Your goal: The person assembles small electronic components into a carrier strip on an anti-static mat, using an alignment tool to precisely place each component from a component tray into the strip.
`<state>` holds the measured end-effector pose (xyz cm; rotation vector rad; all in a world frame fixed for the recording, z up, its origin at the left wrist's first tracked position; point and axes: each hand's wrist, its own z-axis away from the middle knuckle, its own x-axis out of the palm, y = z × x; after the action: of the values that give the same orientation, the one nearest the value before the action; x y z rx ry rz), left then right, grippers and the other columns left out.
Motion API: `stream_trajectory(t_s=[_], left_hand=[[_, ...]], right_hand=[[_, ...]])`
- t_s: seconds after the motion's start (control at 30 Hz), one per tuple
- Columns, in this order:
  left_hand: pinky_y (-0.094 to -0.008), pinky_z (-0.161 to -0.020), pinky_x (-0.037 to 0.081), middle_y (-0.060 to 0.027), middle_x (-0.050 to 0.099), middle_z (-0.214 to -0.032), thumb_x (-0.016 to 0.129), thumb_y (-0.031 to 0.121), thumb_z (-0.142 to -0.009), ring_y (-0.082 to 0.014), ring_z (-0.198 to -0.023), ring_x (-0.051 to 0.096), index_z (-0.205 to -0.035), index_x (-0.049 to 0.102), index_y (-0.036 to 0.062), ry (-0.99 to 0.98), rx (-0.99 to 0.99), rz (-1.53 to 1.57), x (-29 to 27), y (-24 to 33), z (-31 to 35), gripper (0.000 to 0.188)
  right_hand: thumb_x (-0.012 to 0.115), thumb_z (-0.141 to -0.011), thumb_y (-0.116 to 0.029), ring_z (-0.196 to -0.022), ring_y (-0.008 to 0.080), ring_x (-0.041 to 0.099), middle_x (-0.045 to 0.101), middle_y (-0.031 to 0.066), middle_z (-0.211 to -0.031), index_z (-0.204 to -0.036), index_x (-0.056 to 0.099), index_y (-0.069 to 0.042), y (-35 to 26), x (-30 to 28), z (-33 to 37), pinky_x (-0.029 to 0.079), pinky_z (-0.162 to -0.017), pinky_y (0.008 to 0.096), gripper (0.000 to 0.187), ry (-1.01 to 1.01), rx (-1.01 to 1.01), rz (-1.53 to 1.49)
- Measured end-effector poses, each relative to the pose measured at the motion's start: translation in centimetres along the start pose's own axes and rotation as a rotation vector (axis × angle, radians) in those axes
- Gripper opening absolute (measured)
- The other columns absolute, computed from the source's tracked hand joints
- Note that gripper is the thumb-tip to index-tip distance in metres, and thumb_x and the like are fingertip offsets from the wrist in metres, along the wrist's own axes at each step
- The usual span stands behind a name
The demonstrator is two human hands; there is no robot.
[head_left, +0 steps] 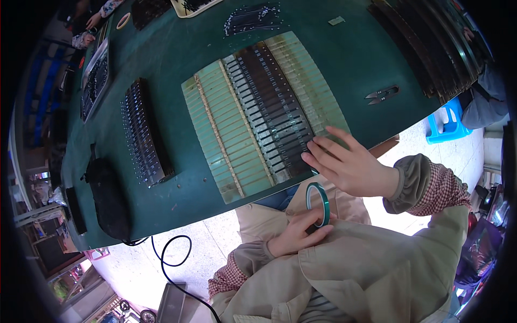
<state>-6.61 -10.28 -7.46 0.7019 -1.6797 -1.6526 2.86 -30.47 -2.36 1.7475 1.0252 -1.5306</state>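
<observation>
My left hand point(302, 232) is closed around a roll of green tape point(325, 200), low in front of my body and just off the table's near edge. My right hand point(349, 166) rests with spread fingers at the near right part of a pale green slotted board point(218, 134). Its fingertips touch the near end of a dark perforated strip point(269, 89) lying across the board. Along that strip's left side sits a row of small parts with dark leads. What lies under my right palm is hidden.
Thread snips point(382, 95) lie to the right, near stacked dark strips point(417, 48). Another loaded strip point(142, 134) and a black pouch point(107, 196) are on the left. Loose parts point(253, 20) lie at the back. A co-worker's hand point(94, 21) shows far left.
</observation>
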Motion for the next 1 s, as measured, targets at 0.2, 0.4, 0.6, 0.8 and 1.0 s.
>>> stream_trajectory(t_s=[0.2, 0.4, 0.6, 0.8, 1.0], left_hand=[[-0.0276, -0.075, 0.047, -0.0078, 0.064, -0.091, 0.062, 0.012, -0.088, -0.0170, -0.085, 0.062, -0.106, 0.060, 0.0005, -0.017, -0.139, 0.027, 0.0, -0.2, 0.4, 0.022], [-0.0278, -0.077, 0.044, -0.0082, 0.060, -0.088, 0.052, 0.017, -0.094, -0.0168, -0.084, 0.056, -0.090, 0.059, -0.0013, 0.052, -0.330, 0.392, 0.0, -1.3, -0.4, 0.020], [-0.0296, -0.074, 0.043, -0.0089, 0.058, -0.080, 0.040, 0.029, -0.099, -0.0175, -0.076, 0.054, -0.071, 0.055, -0.0003, 0.151, -0.314, 0.539, -0.1, -2.3, -1.5, 0.043], [-0.0294, -0.066, 0.043, -0.0102, 0.057, -0.073, 0.039, 0.030, -0.100, -0.0167, -0.067, 0.054, -0.062, 0.051, 0.0018, 0.165, -0.367, 0.444, -0.7, -3.2, -3.2, 0.049], [-0.0241, -0.053, 0.040, -0.0107, 0.057, -0.078, 0.044, 0.024, -0.098, -0.0145, -0.055, 0.053, -0.089, 0.053, 0.0023, 0.251, -0.388, 0.657, -0.3, -2.4, -3.2, 0.025]], right_hand=[[0.056, -0.074, -0.012, -0.113, 0.0289, 0.049, 0.053, 0.0159, -0.119, -0.117, 0.056, 0.001, 1.4, -0.1, 0.4, 0.032, -0.104, 0.0505, 0.044, 0.087, 0.085, -0.169], [0.057, -0.072, -0.010, -0.113, 0.0294, 0.049, 0.053, 0.0152, -0.118, -0.117, 0.057, -0.003, -0.1, 1.2, 1.6, 0.035, -0.101, 0.0499, 0.045, 0.123, -0.005, -0.082], [0.060, -0.076, -0.006, -0.112, 0.0312, 0.050, 0.054, 0.0151, -0.116, -0.116, 0.060, -0.008, 3.3, 0.9, 3.3, 0.038, -0.095, 0.0466, 0.040, 0.298, 0.252, -0.220], [0.060, -0.081, -0.001, -0.103, 0.0265, 0.053, 0.056, 0.0112, -0.109, -0.110, 0.061, -0.002, 9.1, -1.0, 6.0, 0.043, -0.085, 0.0333, 0.029, 0.338, 0.592, -0.002], [0.059, -0.083, -0.001, -0.088, 0.0236, 0.058, 0.056, 0.0125, -0.106, -0.108, 0.058, 0.001, 10.4, 0.2, 8.0, 0.046, -0.072, 0.0315, 0.026, 0.244, 0.675, -0.276]])
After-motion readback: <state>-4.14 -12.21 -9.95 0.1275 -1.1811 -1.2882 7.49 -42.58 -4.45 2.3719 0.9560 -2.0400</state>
